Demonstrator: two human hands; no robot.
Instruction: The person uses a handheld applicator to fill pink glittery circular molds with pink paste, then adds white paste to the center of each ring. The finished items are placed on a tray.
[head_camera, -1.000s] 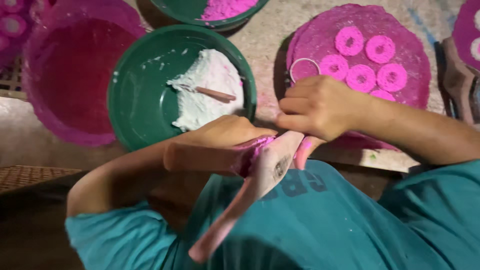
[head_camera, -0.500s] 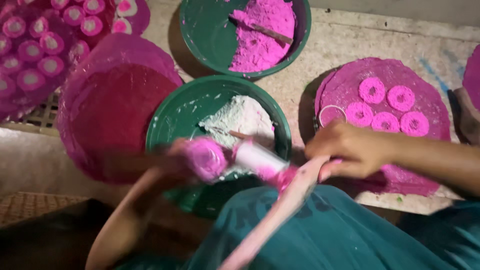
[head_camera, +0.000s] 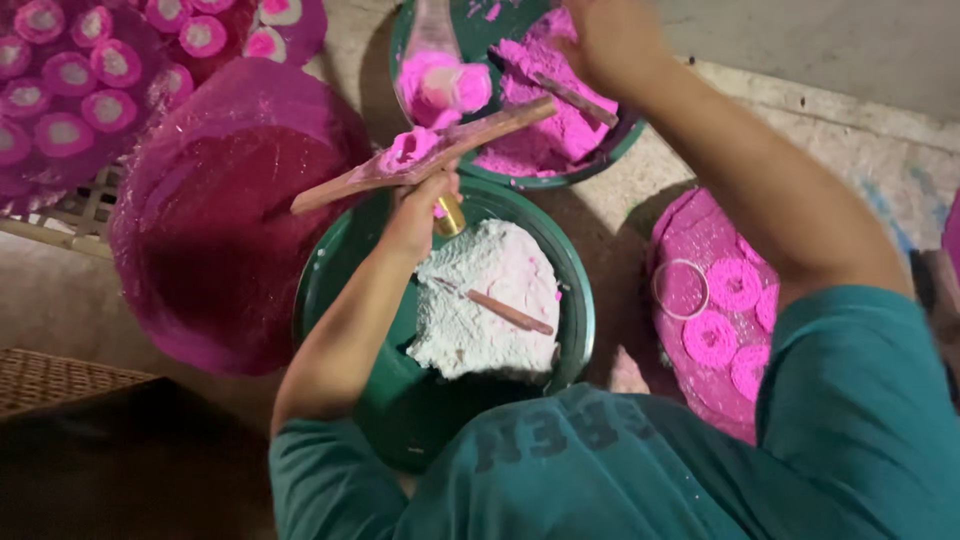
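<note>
My left hand (head_camera: 418, 212) is closed around a long wooden stick (head_camera: 480, 135) caked with pink powder, along with a small brass ring (head_camera: 450, 215), above a green bowl (head_camera: 330, 290) of white powder (head_camera: 490, 300). A thin stick (head_camera: 505, 312) lies in that powder. My right hand (head_camera: 605, 40) reaches over the far green bowl (head_camera: 560, 178) of pink powder (head_camera: 545, 130); its fingers are partly cut off at the top edge. A pale-handled, pink-coated scoop or mould (head_camera: 435, 70) sits at that bowl's left side.
A large magenta basin (head_camera: 215, 230) stands to the left. Trays of pink rings with pale centres (head_camera: 80, 90) fill the top left. A pink plate (head_camera: 680, 240) on the right carries several pink rings and a clear ring mould (head_camera: 680, 288). A woven mat (head_camera: 50, 375) is at the lower left.
Both hands rose from my lap toward the bowls. The left hand now holds the stick over the white powder, and the right arm stretched out to the far pink bowl.
</note>
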